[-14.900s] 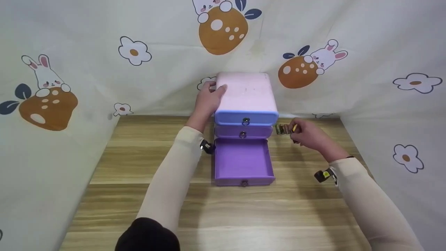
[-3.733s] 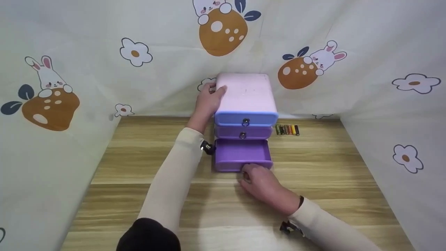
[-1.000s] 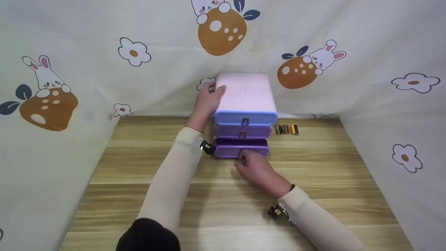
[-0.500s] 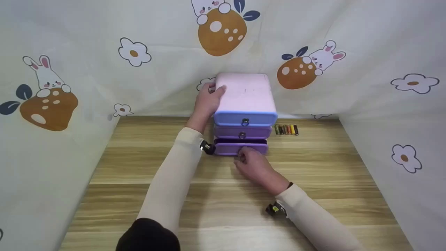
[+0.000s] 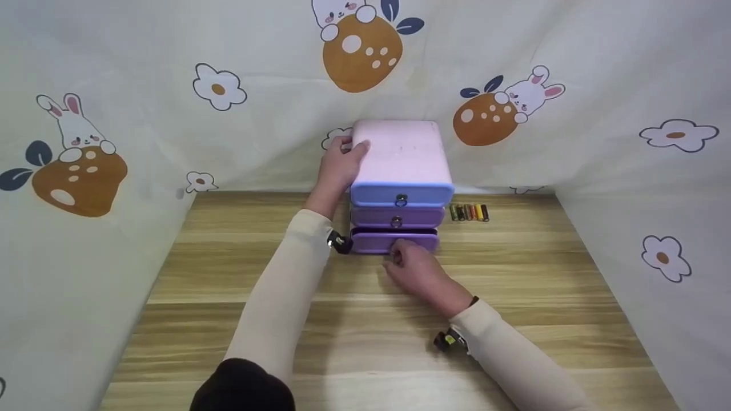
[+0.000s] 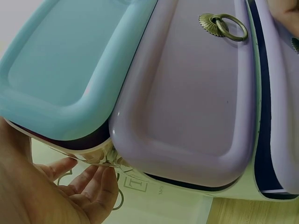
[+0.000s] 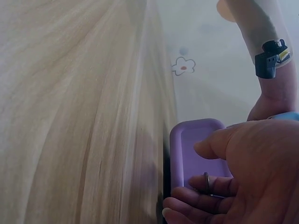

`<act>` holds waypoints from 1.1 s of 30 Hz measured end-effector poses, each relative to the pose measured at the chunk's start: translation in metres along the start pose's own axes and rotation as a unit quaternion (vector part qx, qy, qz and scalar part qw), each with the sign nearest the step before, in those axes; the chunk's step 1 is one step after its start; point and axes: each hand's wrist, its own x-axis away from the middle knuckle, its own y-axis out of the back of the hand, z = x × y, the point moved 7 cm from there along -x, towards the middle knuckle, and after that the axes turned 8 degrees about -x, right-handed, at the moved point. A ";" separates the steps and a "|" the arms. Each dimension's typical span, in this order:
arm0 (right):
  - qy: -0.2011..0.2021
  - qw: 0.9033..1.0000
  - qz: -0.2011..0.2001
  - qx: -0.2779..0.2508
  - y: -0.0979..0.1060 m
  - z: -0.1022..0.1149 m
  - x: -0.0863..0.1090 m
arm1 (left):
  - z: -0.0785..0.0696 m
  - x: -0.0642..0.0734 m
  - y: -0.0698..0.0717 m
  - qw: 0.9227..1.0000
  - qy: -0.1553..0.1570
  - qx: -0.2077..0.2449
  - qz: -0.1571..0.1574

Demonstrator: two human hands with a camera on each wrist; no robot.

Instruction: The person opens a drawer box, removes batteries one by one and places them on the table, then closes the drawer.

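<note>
A small drawer cabinet (image 5: pixel 400 151) with a pink top stands against the back cloth. Its top drawer (image 5: pixel 371 195) is blue; the middle drawer (image 5: pixel 371 217) and bottom drawer (image 5: pixel 368 243) are purple. A dark gap shows above the bottom drawer's front, which juts out slightly. My left hand (image 5: pixel 340 165) holds the cabinet's left side, thumb over the top edge; in the left wrist view its bent fingers (image 6: pixel 96 186) touch the side wall. My right hand (image 5: pixel 420 271) holds the bottom drawer's ring pull (image 7: pixel 207 183), a finger through the ring and the thumb near the drawer front.
Several batteries (image 5: pixel 469 212) lie in a row on the wooden table (image 5: pixel 240 245), right of the cabinet. Printed cloth (image 5: pixel 274 108) encloses the back and sides. A wrist camera (image 5: pixel 450 339) sits under my right forearm.
The batteries, earlier at my right hand, now lie released in a row. My right hand has moved to the bottom drawer, which has slid from far out to nearly closed. The left hand stays put.
</note>
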 end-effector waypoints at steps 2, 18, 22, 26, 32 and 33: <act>0.004 1.000 0.000 -0.002 -0.001 -0.001 -0.001 | 0.001 0.000 0.000 1.000 0.002 -0.001 0.001; 0.028 0.999 -0.025 -0.007 0.002 -0.001 -0.009 | -0.003 0.002 0.002 1.000 -0.002 0.001 -0.002; 0.028 0.999 -0.024 -0.012 0.002 -0.003 -0.011 | -0.002 0.001 0.000 1.000 0.001 -0.002 0.000; 0.030 0.999 -0.023 -0.012 0.002 -0.005 -0.012 | -0.002 0.001 0.000 1.000 0.002 -0.003 -0.005; 0.030 0.999 -0.024 -0.016 0.003 -0.006 -0.013 | -0.002 0.002 -0.001 1.000 0.006 0.000 -0.005; 0.029 0.999 -0.023 -0.017 0.003 -0.007 -0.013 | -0.002 0.002 -0.001 1.000 0.006 0.002 -0.005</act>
